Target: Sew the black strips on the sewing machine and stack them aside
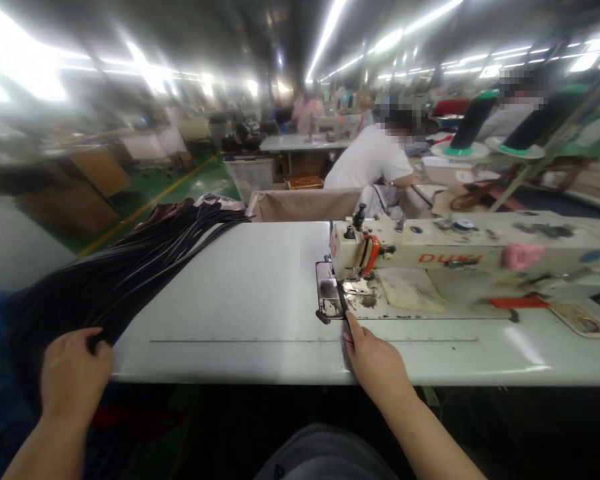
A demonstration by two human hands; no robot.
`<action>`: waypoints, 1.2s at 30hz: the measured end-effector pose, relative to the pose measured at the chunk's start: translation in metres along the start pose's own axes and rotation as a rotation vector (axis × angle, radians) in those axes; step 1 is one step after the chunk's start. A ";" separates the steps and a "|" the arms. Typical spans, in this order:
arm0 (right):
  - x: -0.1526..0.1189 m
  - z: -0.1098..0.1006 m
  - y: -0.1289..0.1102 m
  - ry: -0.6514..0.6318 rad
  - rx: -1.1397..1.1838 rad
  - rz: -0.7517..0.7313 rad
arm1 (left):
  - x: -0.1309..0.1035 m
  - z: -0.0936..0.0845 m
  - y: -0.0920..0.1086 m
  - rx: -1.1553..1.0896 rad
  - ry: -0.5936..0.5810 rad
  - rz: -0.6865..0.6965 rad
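At the left end of the table, my left hand [75, 370] is closed, thumb and fingertips pinching black material at the edge of a big pile of long black strips [130, 267]. My right hand [377, 360] is in front of the sewing machine [460, 260]. Its fingers are closed on a narrow black strip [345, 310], which runs over the metal plate toward the presser foot and hangs down at the table's front edge. The needle tip is too small to make out.
A ruler scale [260, 341] lies along the front of the white table [220, 293]. Behind it stands a cloth-lined bin [300, 203]. A co-worker in a white shirt [367, 160] leans over beyond it. Thread cones [473, 127] stand at back right.
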State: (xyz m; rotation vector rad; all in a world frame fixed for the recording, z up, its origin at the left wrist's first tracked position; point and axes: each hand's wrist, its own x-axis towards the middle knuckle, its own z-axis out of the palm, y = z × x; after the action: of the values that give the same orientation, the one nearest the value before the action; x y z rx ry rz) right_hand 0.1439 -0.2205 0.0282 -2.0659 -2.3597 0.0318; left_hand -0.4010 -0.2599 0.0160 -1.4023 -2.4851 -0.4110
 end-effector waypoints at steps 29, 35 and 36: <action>-0.007 0.013 0.022 0.112 0.471 0.080 | -0.129 0.037 0.378 -0.538 -0.237 1.087; -0.007 0.017 0.029 0.151 0.674 0.098 | -0.129 0.036 0.380 -0.530 -0.220 1.086; -0.007 0.017 0.029 0.159 0.696 0.100 | -0.129 0.036 0.380 -0.532 -0.216 1.084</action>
State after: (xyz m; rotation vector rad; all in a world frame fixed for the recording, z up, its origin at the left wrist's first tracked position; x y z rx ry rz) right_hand 0.1733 -0.2234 0.0107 -1.7474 -1.7875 0.5739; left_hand -0.0121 -0.1607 -0.0188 -2.8043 -1.3822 -0.6870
